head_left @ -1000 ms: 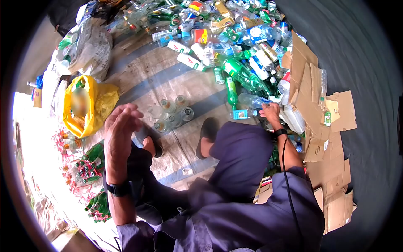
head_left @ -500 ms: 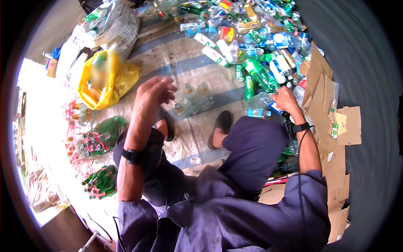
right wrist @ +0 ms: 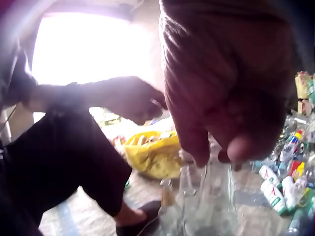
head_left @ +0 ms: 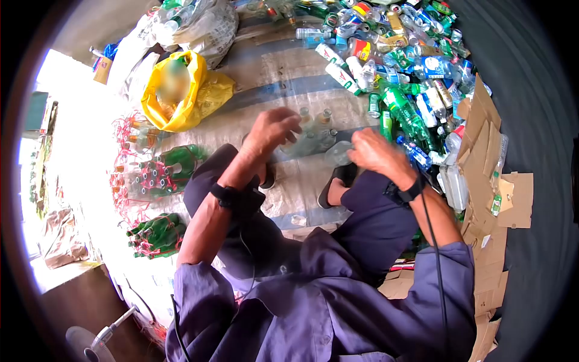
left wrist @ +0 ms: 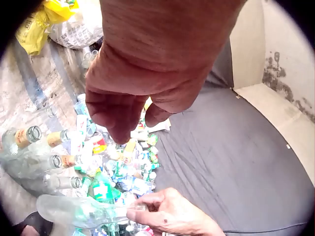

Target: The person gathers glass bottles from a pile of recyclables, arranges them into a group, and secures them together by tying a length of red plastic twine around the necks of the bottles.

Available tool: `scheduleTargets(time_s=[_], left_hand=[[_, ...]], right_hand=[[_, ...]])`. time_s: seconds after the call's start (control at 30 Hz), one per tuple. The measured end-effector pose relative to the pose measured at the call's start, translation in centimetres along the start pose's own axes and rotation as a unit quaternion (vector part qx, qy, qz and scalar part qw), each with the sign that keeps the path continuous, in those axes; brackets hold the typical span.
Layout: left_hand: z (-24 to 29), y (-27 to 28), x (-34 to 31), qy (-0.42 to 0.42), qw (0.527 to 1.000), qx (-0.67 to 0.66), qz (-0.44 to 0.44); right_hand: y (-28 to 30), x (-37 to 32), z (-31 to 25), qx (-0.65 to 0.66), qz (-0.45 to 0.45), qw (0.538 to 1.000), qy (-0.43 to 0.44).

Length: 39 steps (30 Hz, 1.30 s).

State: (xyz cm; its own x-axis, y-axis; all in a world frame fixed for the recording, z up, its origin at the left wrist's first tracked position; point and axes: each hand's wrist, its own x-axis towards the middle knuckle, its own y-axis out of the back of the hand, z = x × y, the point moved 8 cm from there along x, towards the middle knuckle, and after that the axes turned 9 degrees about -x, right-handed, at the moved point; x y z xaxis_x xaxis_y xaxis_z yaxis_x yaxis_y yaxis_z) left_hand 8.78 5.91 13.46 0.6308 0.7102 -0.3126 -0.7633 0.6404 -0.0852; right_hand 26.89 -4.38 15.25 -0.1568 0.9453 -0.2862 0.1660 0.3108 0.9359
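Note:
A clear glass bottle [left wrist: 81, 211] is gripped near its neck by my right hand [left wrist: 172, 214]; in the head view that hand [head_left: 380, 154] holds the bottle [head_left: 339, 154] above the mat, over one shoe. In the right wrist view the bottle [right wrist: 216, 196] hangs below my right hand [right wrist: 231, 93]. My left hand [head_left: 272, 130] hovers beside a group of upright clear bottles [head_left: 316, 130], fingers loosely bent, holding nothing. The left wrist view shows my left hand [left wrist: 147, 73] above and the standing bottles [left wrist: 29, 135] at the left.
Mixed bottles and cans [head_left: 416, 66] are heaped at the upper right, beside cardboard [head_left: 482, 145]. A yellow bag [head_left: 196, 90] and a white sack [head_left: 211, 30] lie at the upper left. Green bottles [head_left: 158, 232] bundled with red ties stand at the left.
My right hand has moved left from the heap, bringing a clear bottle out with it. My left hand has come nearer the standing bottles, and the view has shifted.

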Motion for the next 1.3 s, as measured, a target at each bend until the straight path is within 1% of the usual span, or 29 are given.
scheduleTargets(time_s=[0.03,0.07,0.1,0.17,0.2,0.27,0.3,0.33,0.37,0.43,0.5,0.53,0.57,0.6,0.63,0.7,0.73,0.77,0.83,0.87,0.93,0.97,1.03,1.07,1.1,1.17,1.2,1.23,1.3], left_hand=[[-0.9,-0.5,-0.3,0.012,1.000,-0.001,-0.014],[-1.8,-1.1,-0.7,0.021,0.999,-0.022,-0.009],[-2.7,-1.8,-1.2,0.031,0.999,-0.043,-0.004],[-6.3,-3.2,-1.5,0.039,0.998,-0.051,-0.029],[-9.0,-3.6,-0.8,-0.057,0.996,0.024,-0.066],[-14.0,-4.7,-0.8,-0.100,0.991,0.048,-0.076],[-15.6,-4.7,-1.1,-0.051,0.998,-0.003,-0.045],[-14.7,-3.9,-1.5,-0.012,0.995,0.087,-0.050],[-17.5,-5.1,-1.9,-0.064,0.994,0.087,-0.027],[-17.5,-5.3,-2.9,-0.085,0.990,0.114,-0.023],[-18.4,-5.5,-3.5,-0.029,0.984,0.172,-0.022],[-18.4,-5.5,-3.6,-0.022,0.984,0.176,-0.028],[-18.9,-5.7,-3.6,0.005,0.980,0.195,-0.030],[-19.1,-5.8,-3.4,-0.017,0.983,0.181,-0.025],[-19.4,-5.7,-3.1,-0.040,0.985,0.168,-0.019],[-20.4,-5.7,-2.8,-0.075,0.985,0.154,-0.005],[-20.1,-5.8,-3.0,-0.094,0.984,0.149,-0.019],[-20.6,-5.8,-3.1,-0.066,0.981,0.181,-0.024],[-21.2,-5.9,-2.8,-0.090,0.978,0.189,-0.007],[-21.6,-5.7,-2.6,-0.088,0.977,0.192,0.002],[-21.5,-5.8,-2.7,-0.073,0.975,0.208,-0.003],[-21.4,-5.7,-2.7,-0.070,0.975,0.209,0.004],[-21.0,-5.9,-2.6,-0.076,0.972,0.223,-0.019],[-21.1,-5.8,-2.5,-0.095,0.971,0.221,-0.006],[-21.1,-5.6,-2.5,-0.093,0.971,0.222,-0.005],[-21.4,-5.2,-2.5,-0.044,0.963,0.266,0.015],[-21.3,-4.9,-2.6,-0.071,0.963,0.258,0.040],[-21.3,-5.0,-2.7,-0.070,0.963,0.257,0.036],[-20.5,-4.2,-3.1,-0.108,0.963,0.243,0.053]], right_hand=[[-1.6,0.6,-0.8,0.007,-0.013,1.000,-0.004],[-2.0,0.7,-2.1,0.020,0.040,0.999,0.013],[-4.0,1.6,-2.9,0.015,0.019,0.999,0.037],[-6.1,2.3,-4.1,0.052,0.010,0.998,0.043],[-6.8,2.6,-4.8,0.064,0.018,0.996,0.052],[-9.5,3.4,-5.6,0.084,0.027,0.994,0.071],[-10.4,3.5,-6.0,0.079,0.037,0.993,0.075],[-11.3,3.5,-6.3,0.078,0.048,0.992,0.086],[-12.4,3.6,-6.6,0.077,0.060,0.991,0.097],[-15.8,4.0,-6.6,0.061,-0.015,0.994,0.089],[-18.3,3.8,-6.2,0.089,0.043,0.988,0.120],[-18.1,3.9,-6.5,0.092,0.044,0.986,0.130],[-18.2,4.1,-6.5,0.108,0.023,0.987,0.116],[-18.4,4.3,-6.5,0.123,0.002,0.987,0.102],[-19.1,4.7,-5.9,0.129,-0.030,0.989,0.065],[-19.0,5.0,-5.7,0.154,-0.039,0.985,0.065],[-18.3,4.9,-6.3,0.156,-0.091,0.980,0.077],[-17.7,4.7,-6.7,0.136,-0.148,0.977,0.069],[-18.3,4.8,-6.9,0.098,-0.187,0.974,0.080],[-18.3,5.0,-7.1,0.098,-0.187,0.973,0.090],[-19.1,4.9,-6.7,0.070,-0.222,0.969,0.077],[-19.2,4.8,-6.7,0.071,-0.224,0.968,0.084],[-17.8,4.8,-6.6,0.078,-0.173,0.979,0.069],[-17.5,4.8,-6.4,0.085,-0.181,0.978,0.060],[-17.5,4.9,-6.4,0.086,-0.182,0.978,0.061],[-17.0,5.0,-5.9,0.137,-0.155,0.978,0.034],[-16.6,4.9,-5.9,0.131,-0.129,0.982,0.047],[-16.5,4.8,-5.7,0.132,-0.130,0.982,0.043],[-14.7,4.7,-5.9,0.110,-0.082,0.988,0.067]])
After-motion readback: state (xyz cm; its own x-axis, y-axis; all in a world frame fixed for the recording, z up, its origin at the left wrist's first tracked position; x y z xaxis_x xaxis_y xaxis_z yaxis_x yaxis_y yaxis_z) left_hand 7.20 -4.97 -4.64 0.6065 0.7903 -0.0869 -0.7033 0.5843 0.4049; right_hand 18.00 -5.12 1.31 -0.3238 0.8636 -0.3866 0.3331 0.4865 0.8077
